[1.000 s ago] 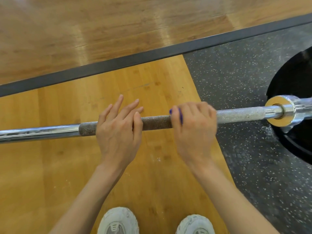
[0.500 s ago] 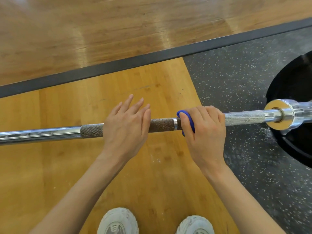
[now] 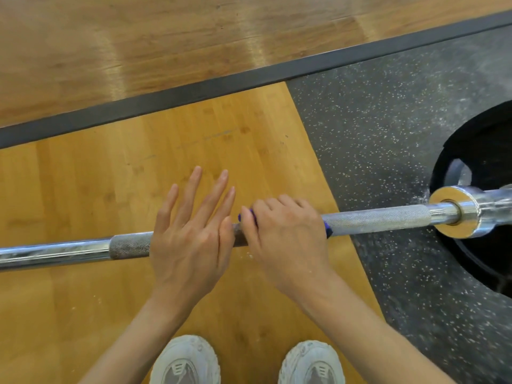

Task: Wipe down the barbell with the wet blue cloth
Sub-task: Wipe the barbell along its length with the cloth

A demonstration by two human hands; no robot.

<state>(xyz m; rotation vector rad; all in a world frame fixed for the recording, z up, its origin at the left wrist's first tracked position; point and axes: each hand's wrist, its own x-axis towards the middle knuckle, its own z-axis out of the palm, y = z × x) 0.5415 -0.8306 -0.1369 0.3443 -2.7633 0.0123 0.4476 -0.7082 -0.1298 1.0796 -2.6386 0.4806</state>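
A: Why's the left hand (image 3: pixel 191 239) flat, fingers straight?
B: Steadies the barbell (image 3: pixel 376 218). Right hand (image 3: pixel 288 231) beside it grips the blue cloth (image 3: pixel 328 230) round the bar, prob. to rub.

Glossy wood floor (image 3: pixel 138 45), dark divider strip (image 3: pixel 194 91), speckled rubber mat (image 3: pixel 374 128).

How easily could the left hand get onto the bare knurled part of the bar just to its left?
Probably yes. The left hand rests open on the barbell, and the knurled stretch beside it is uncovered, with nothing in between.
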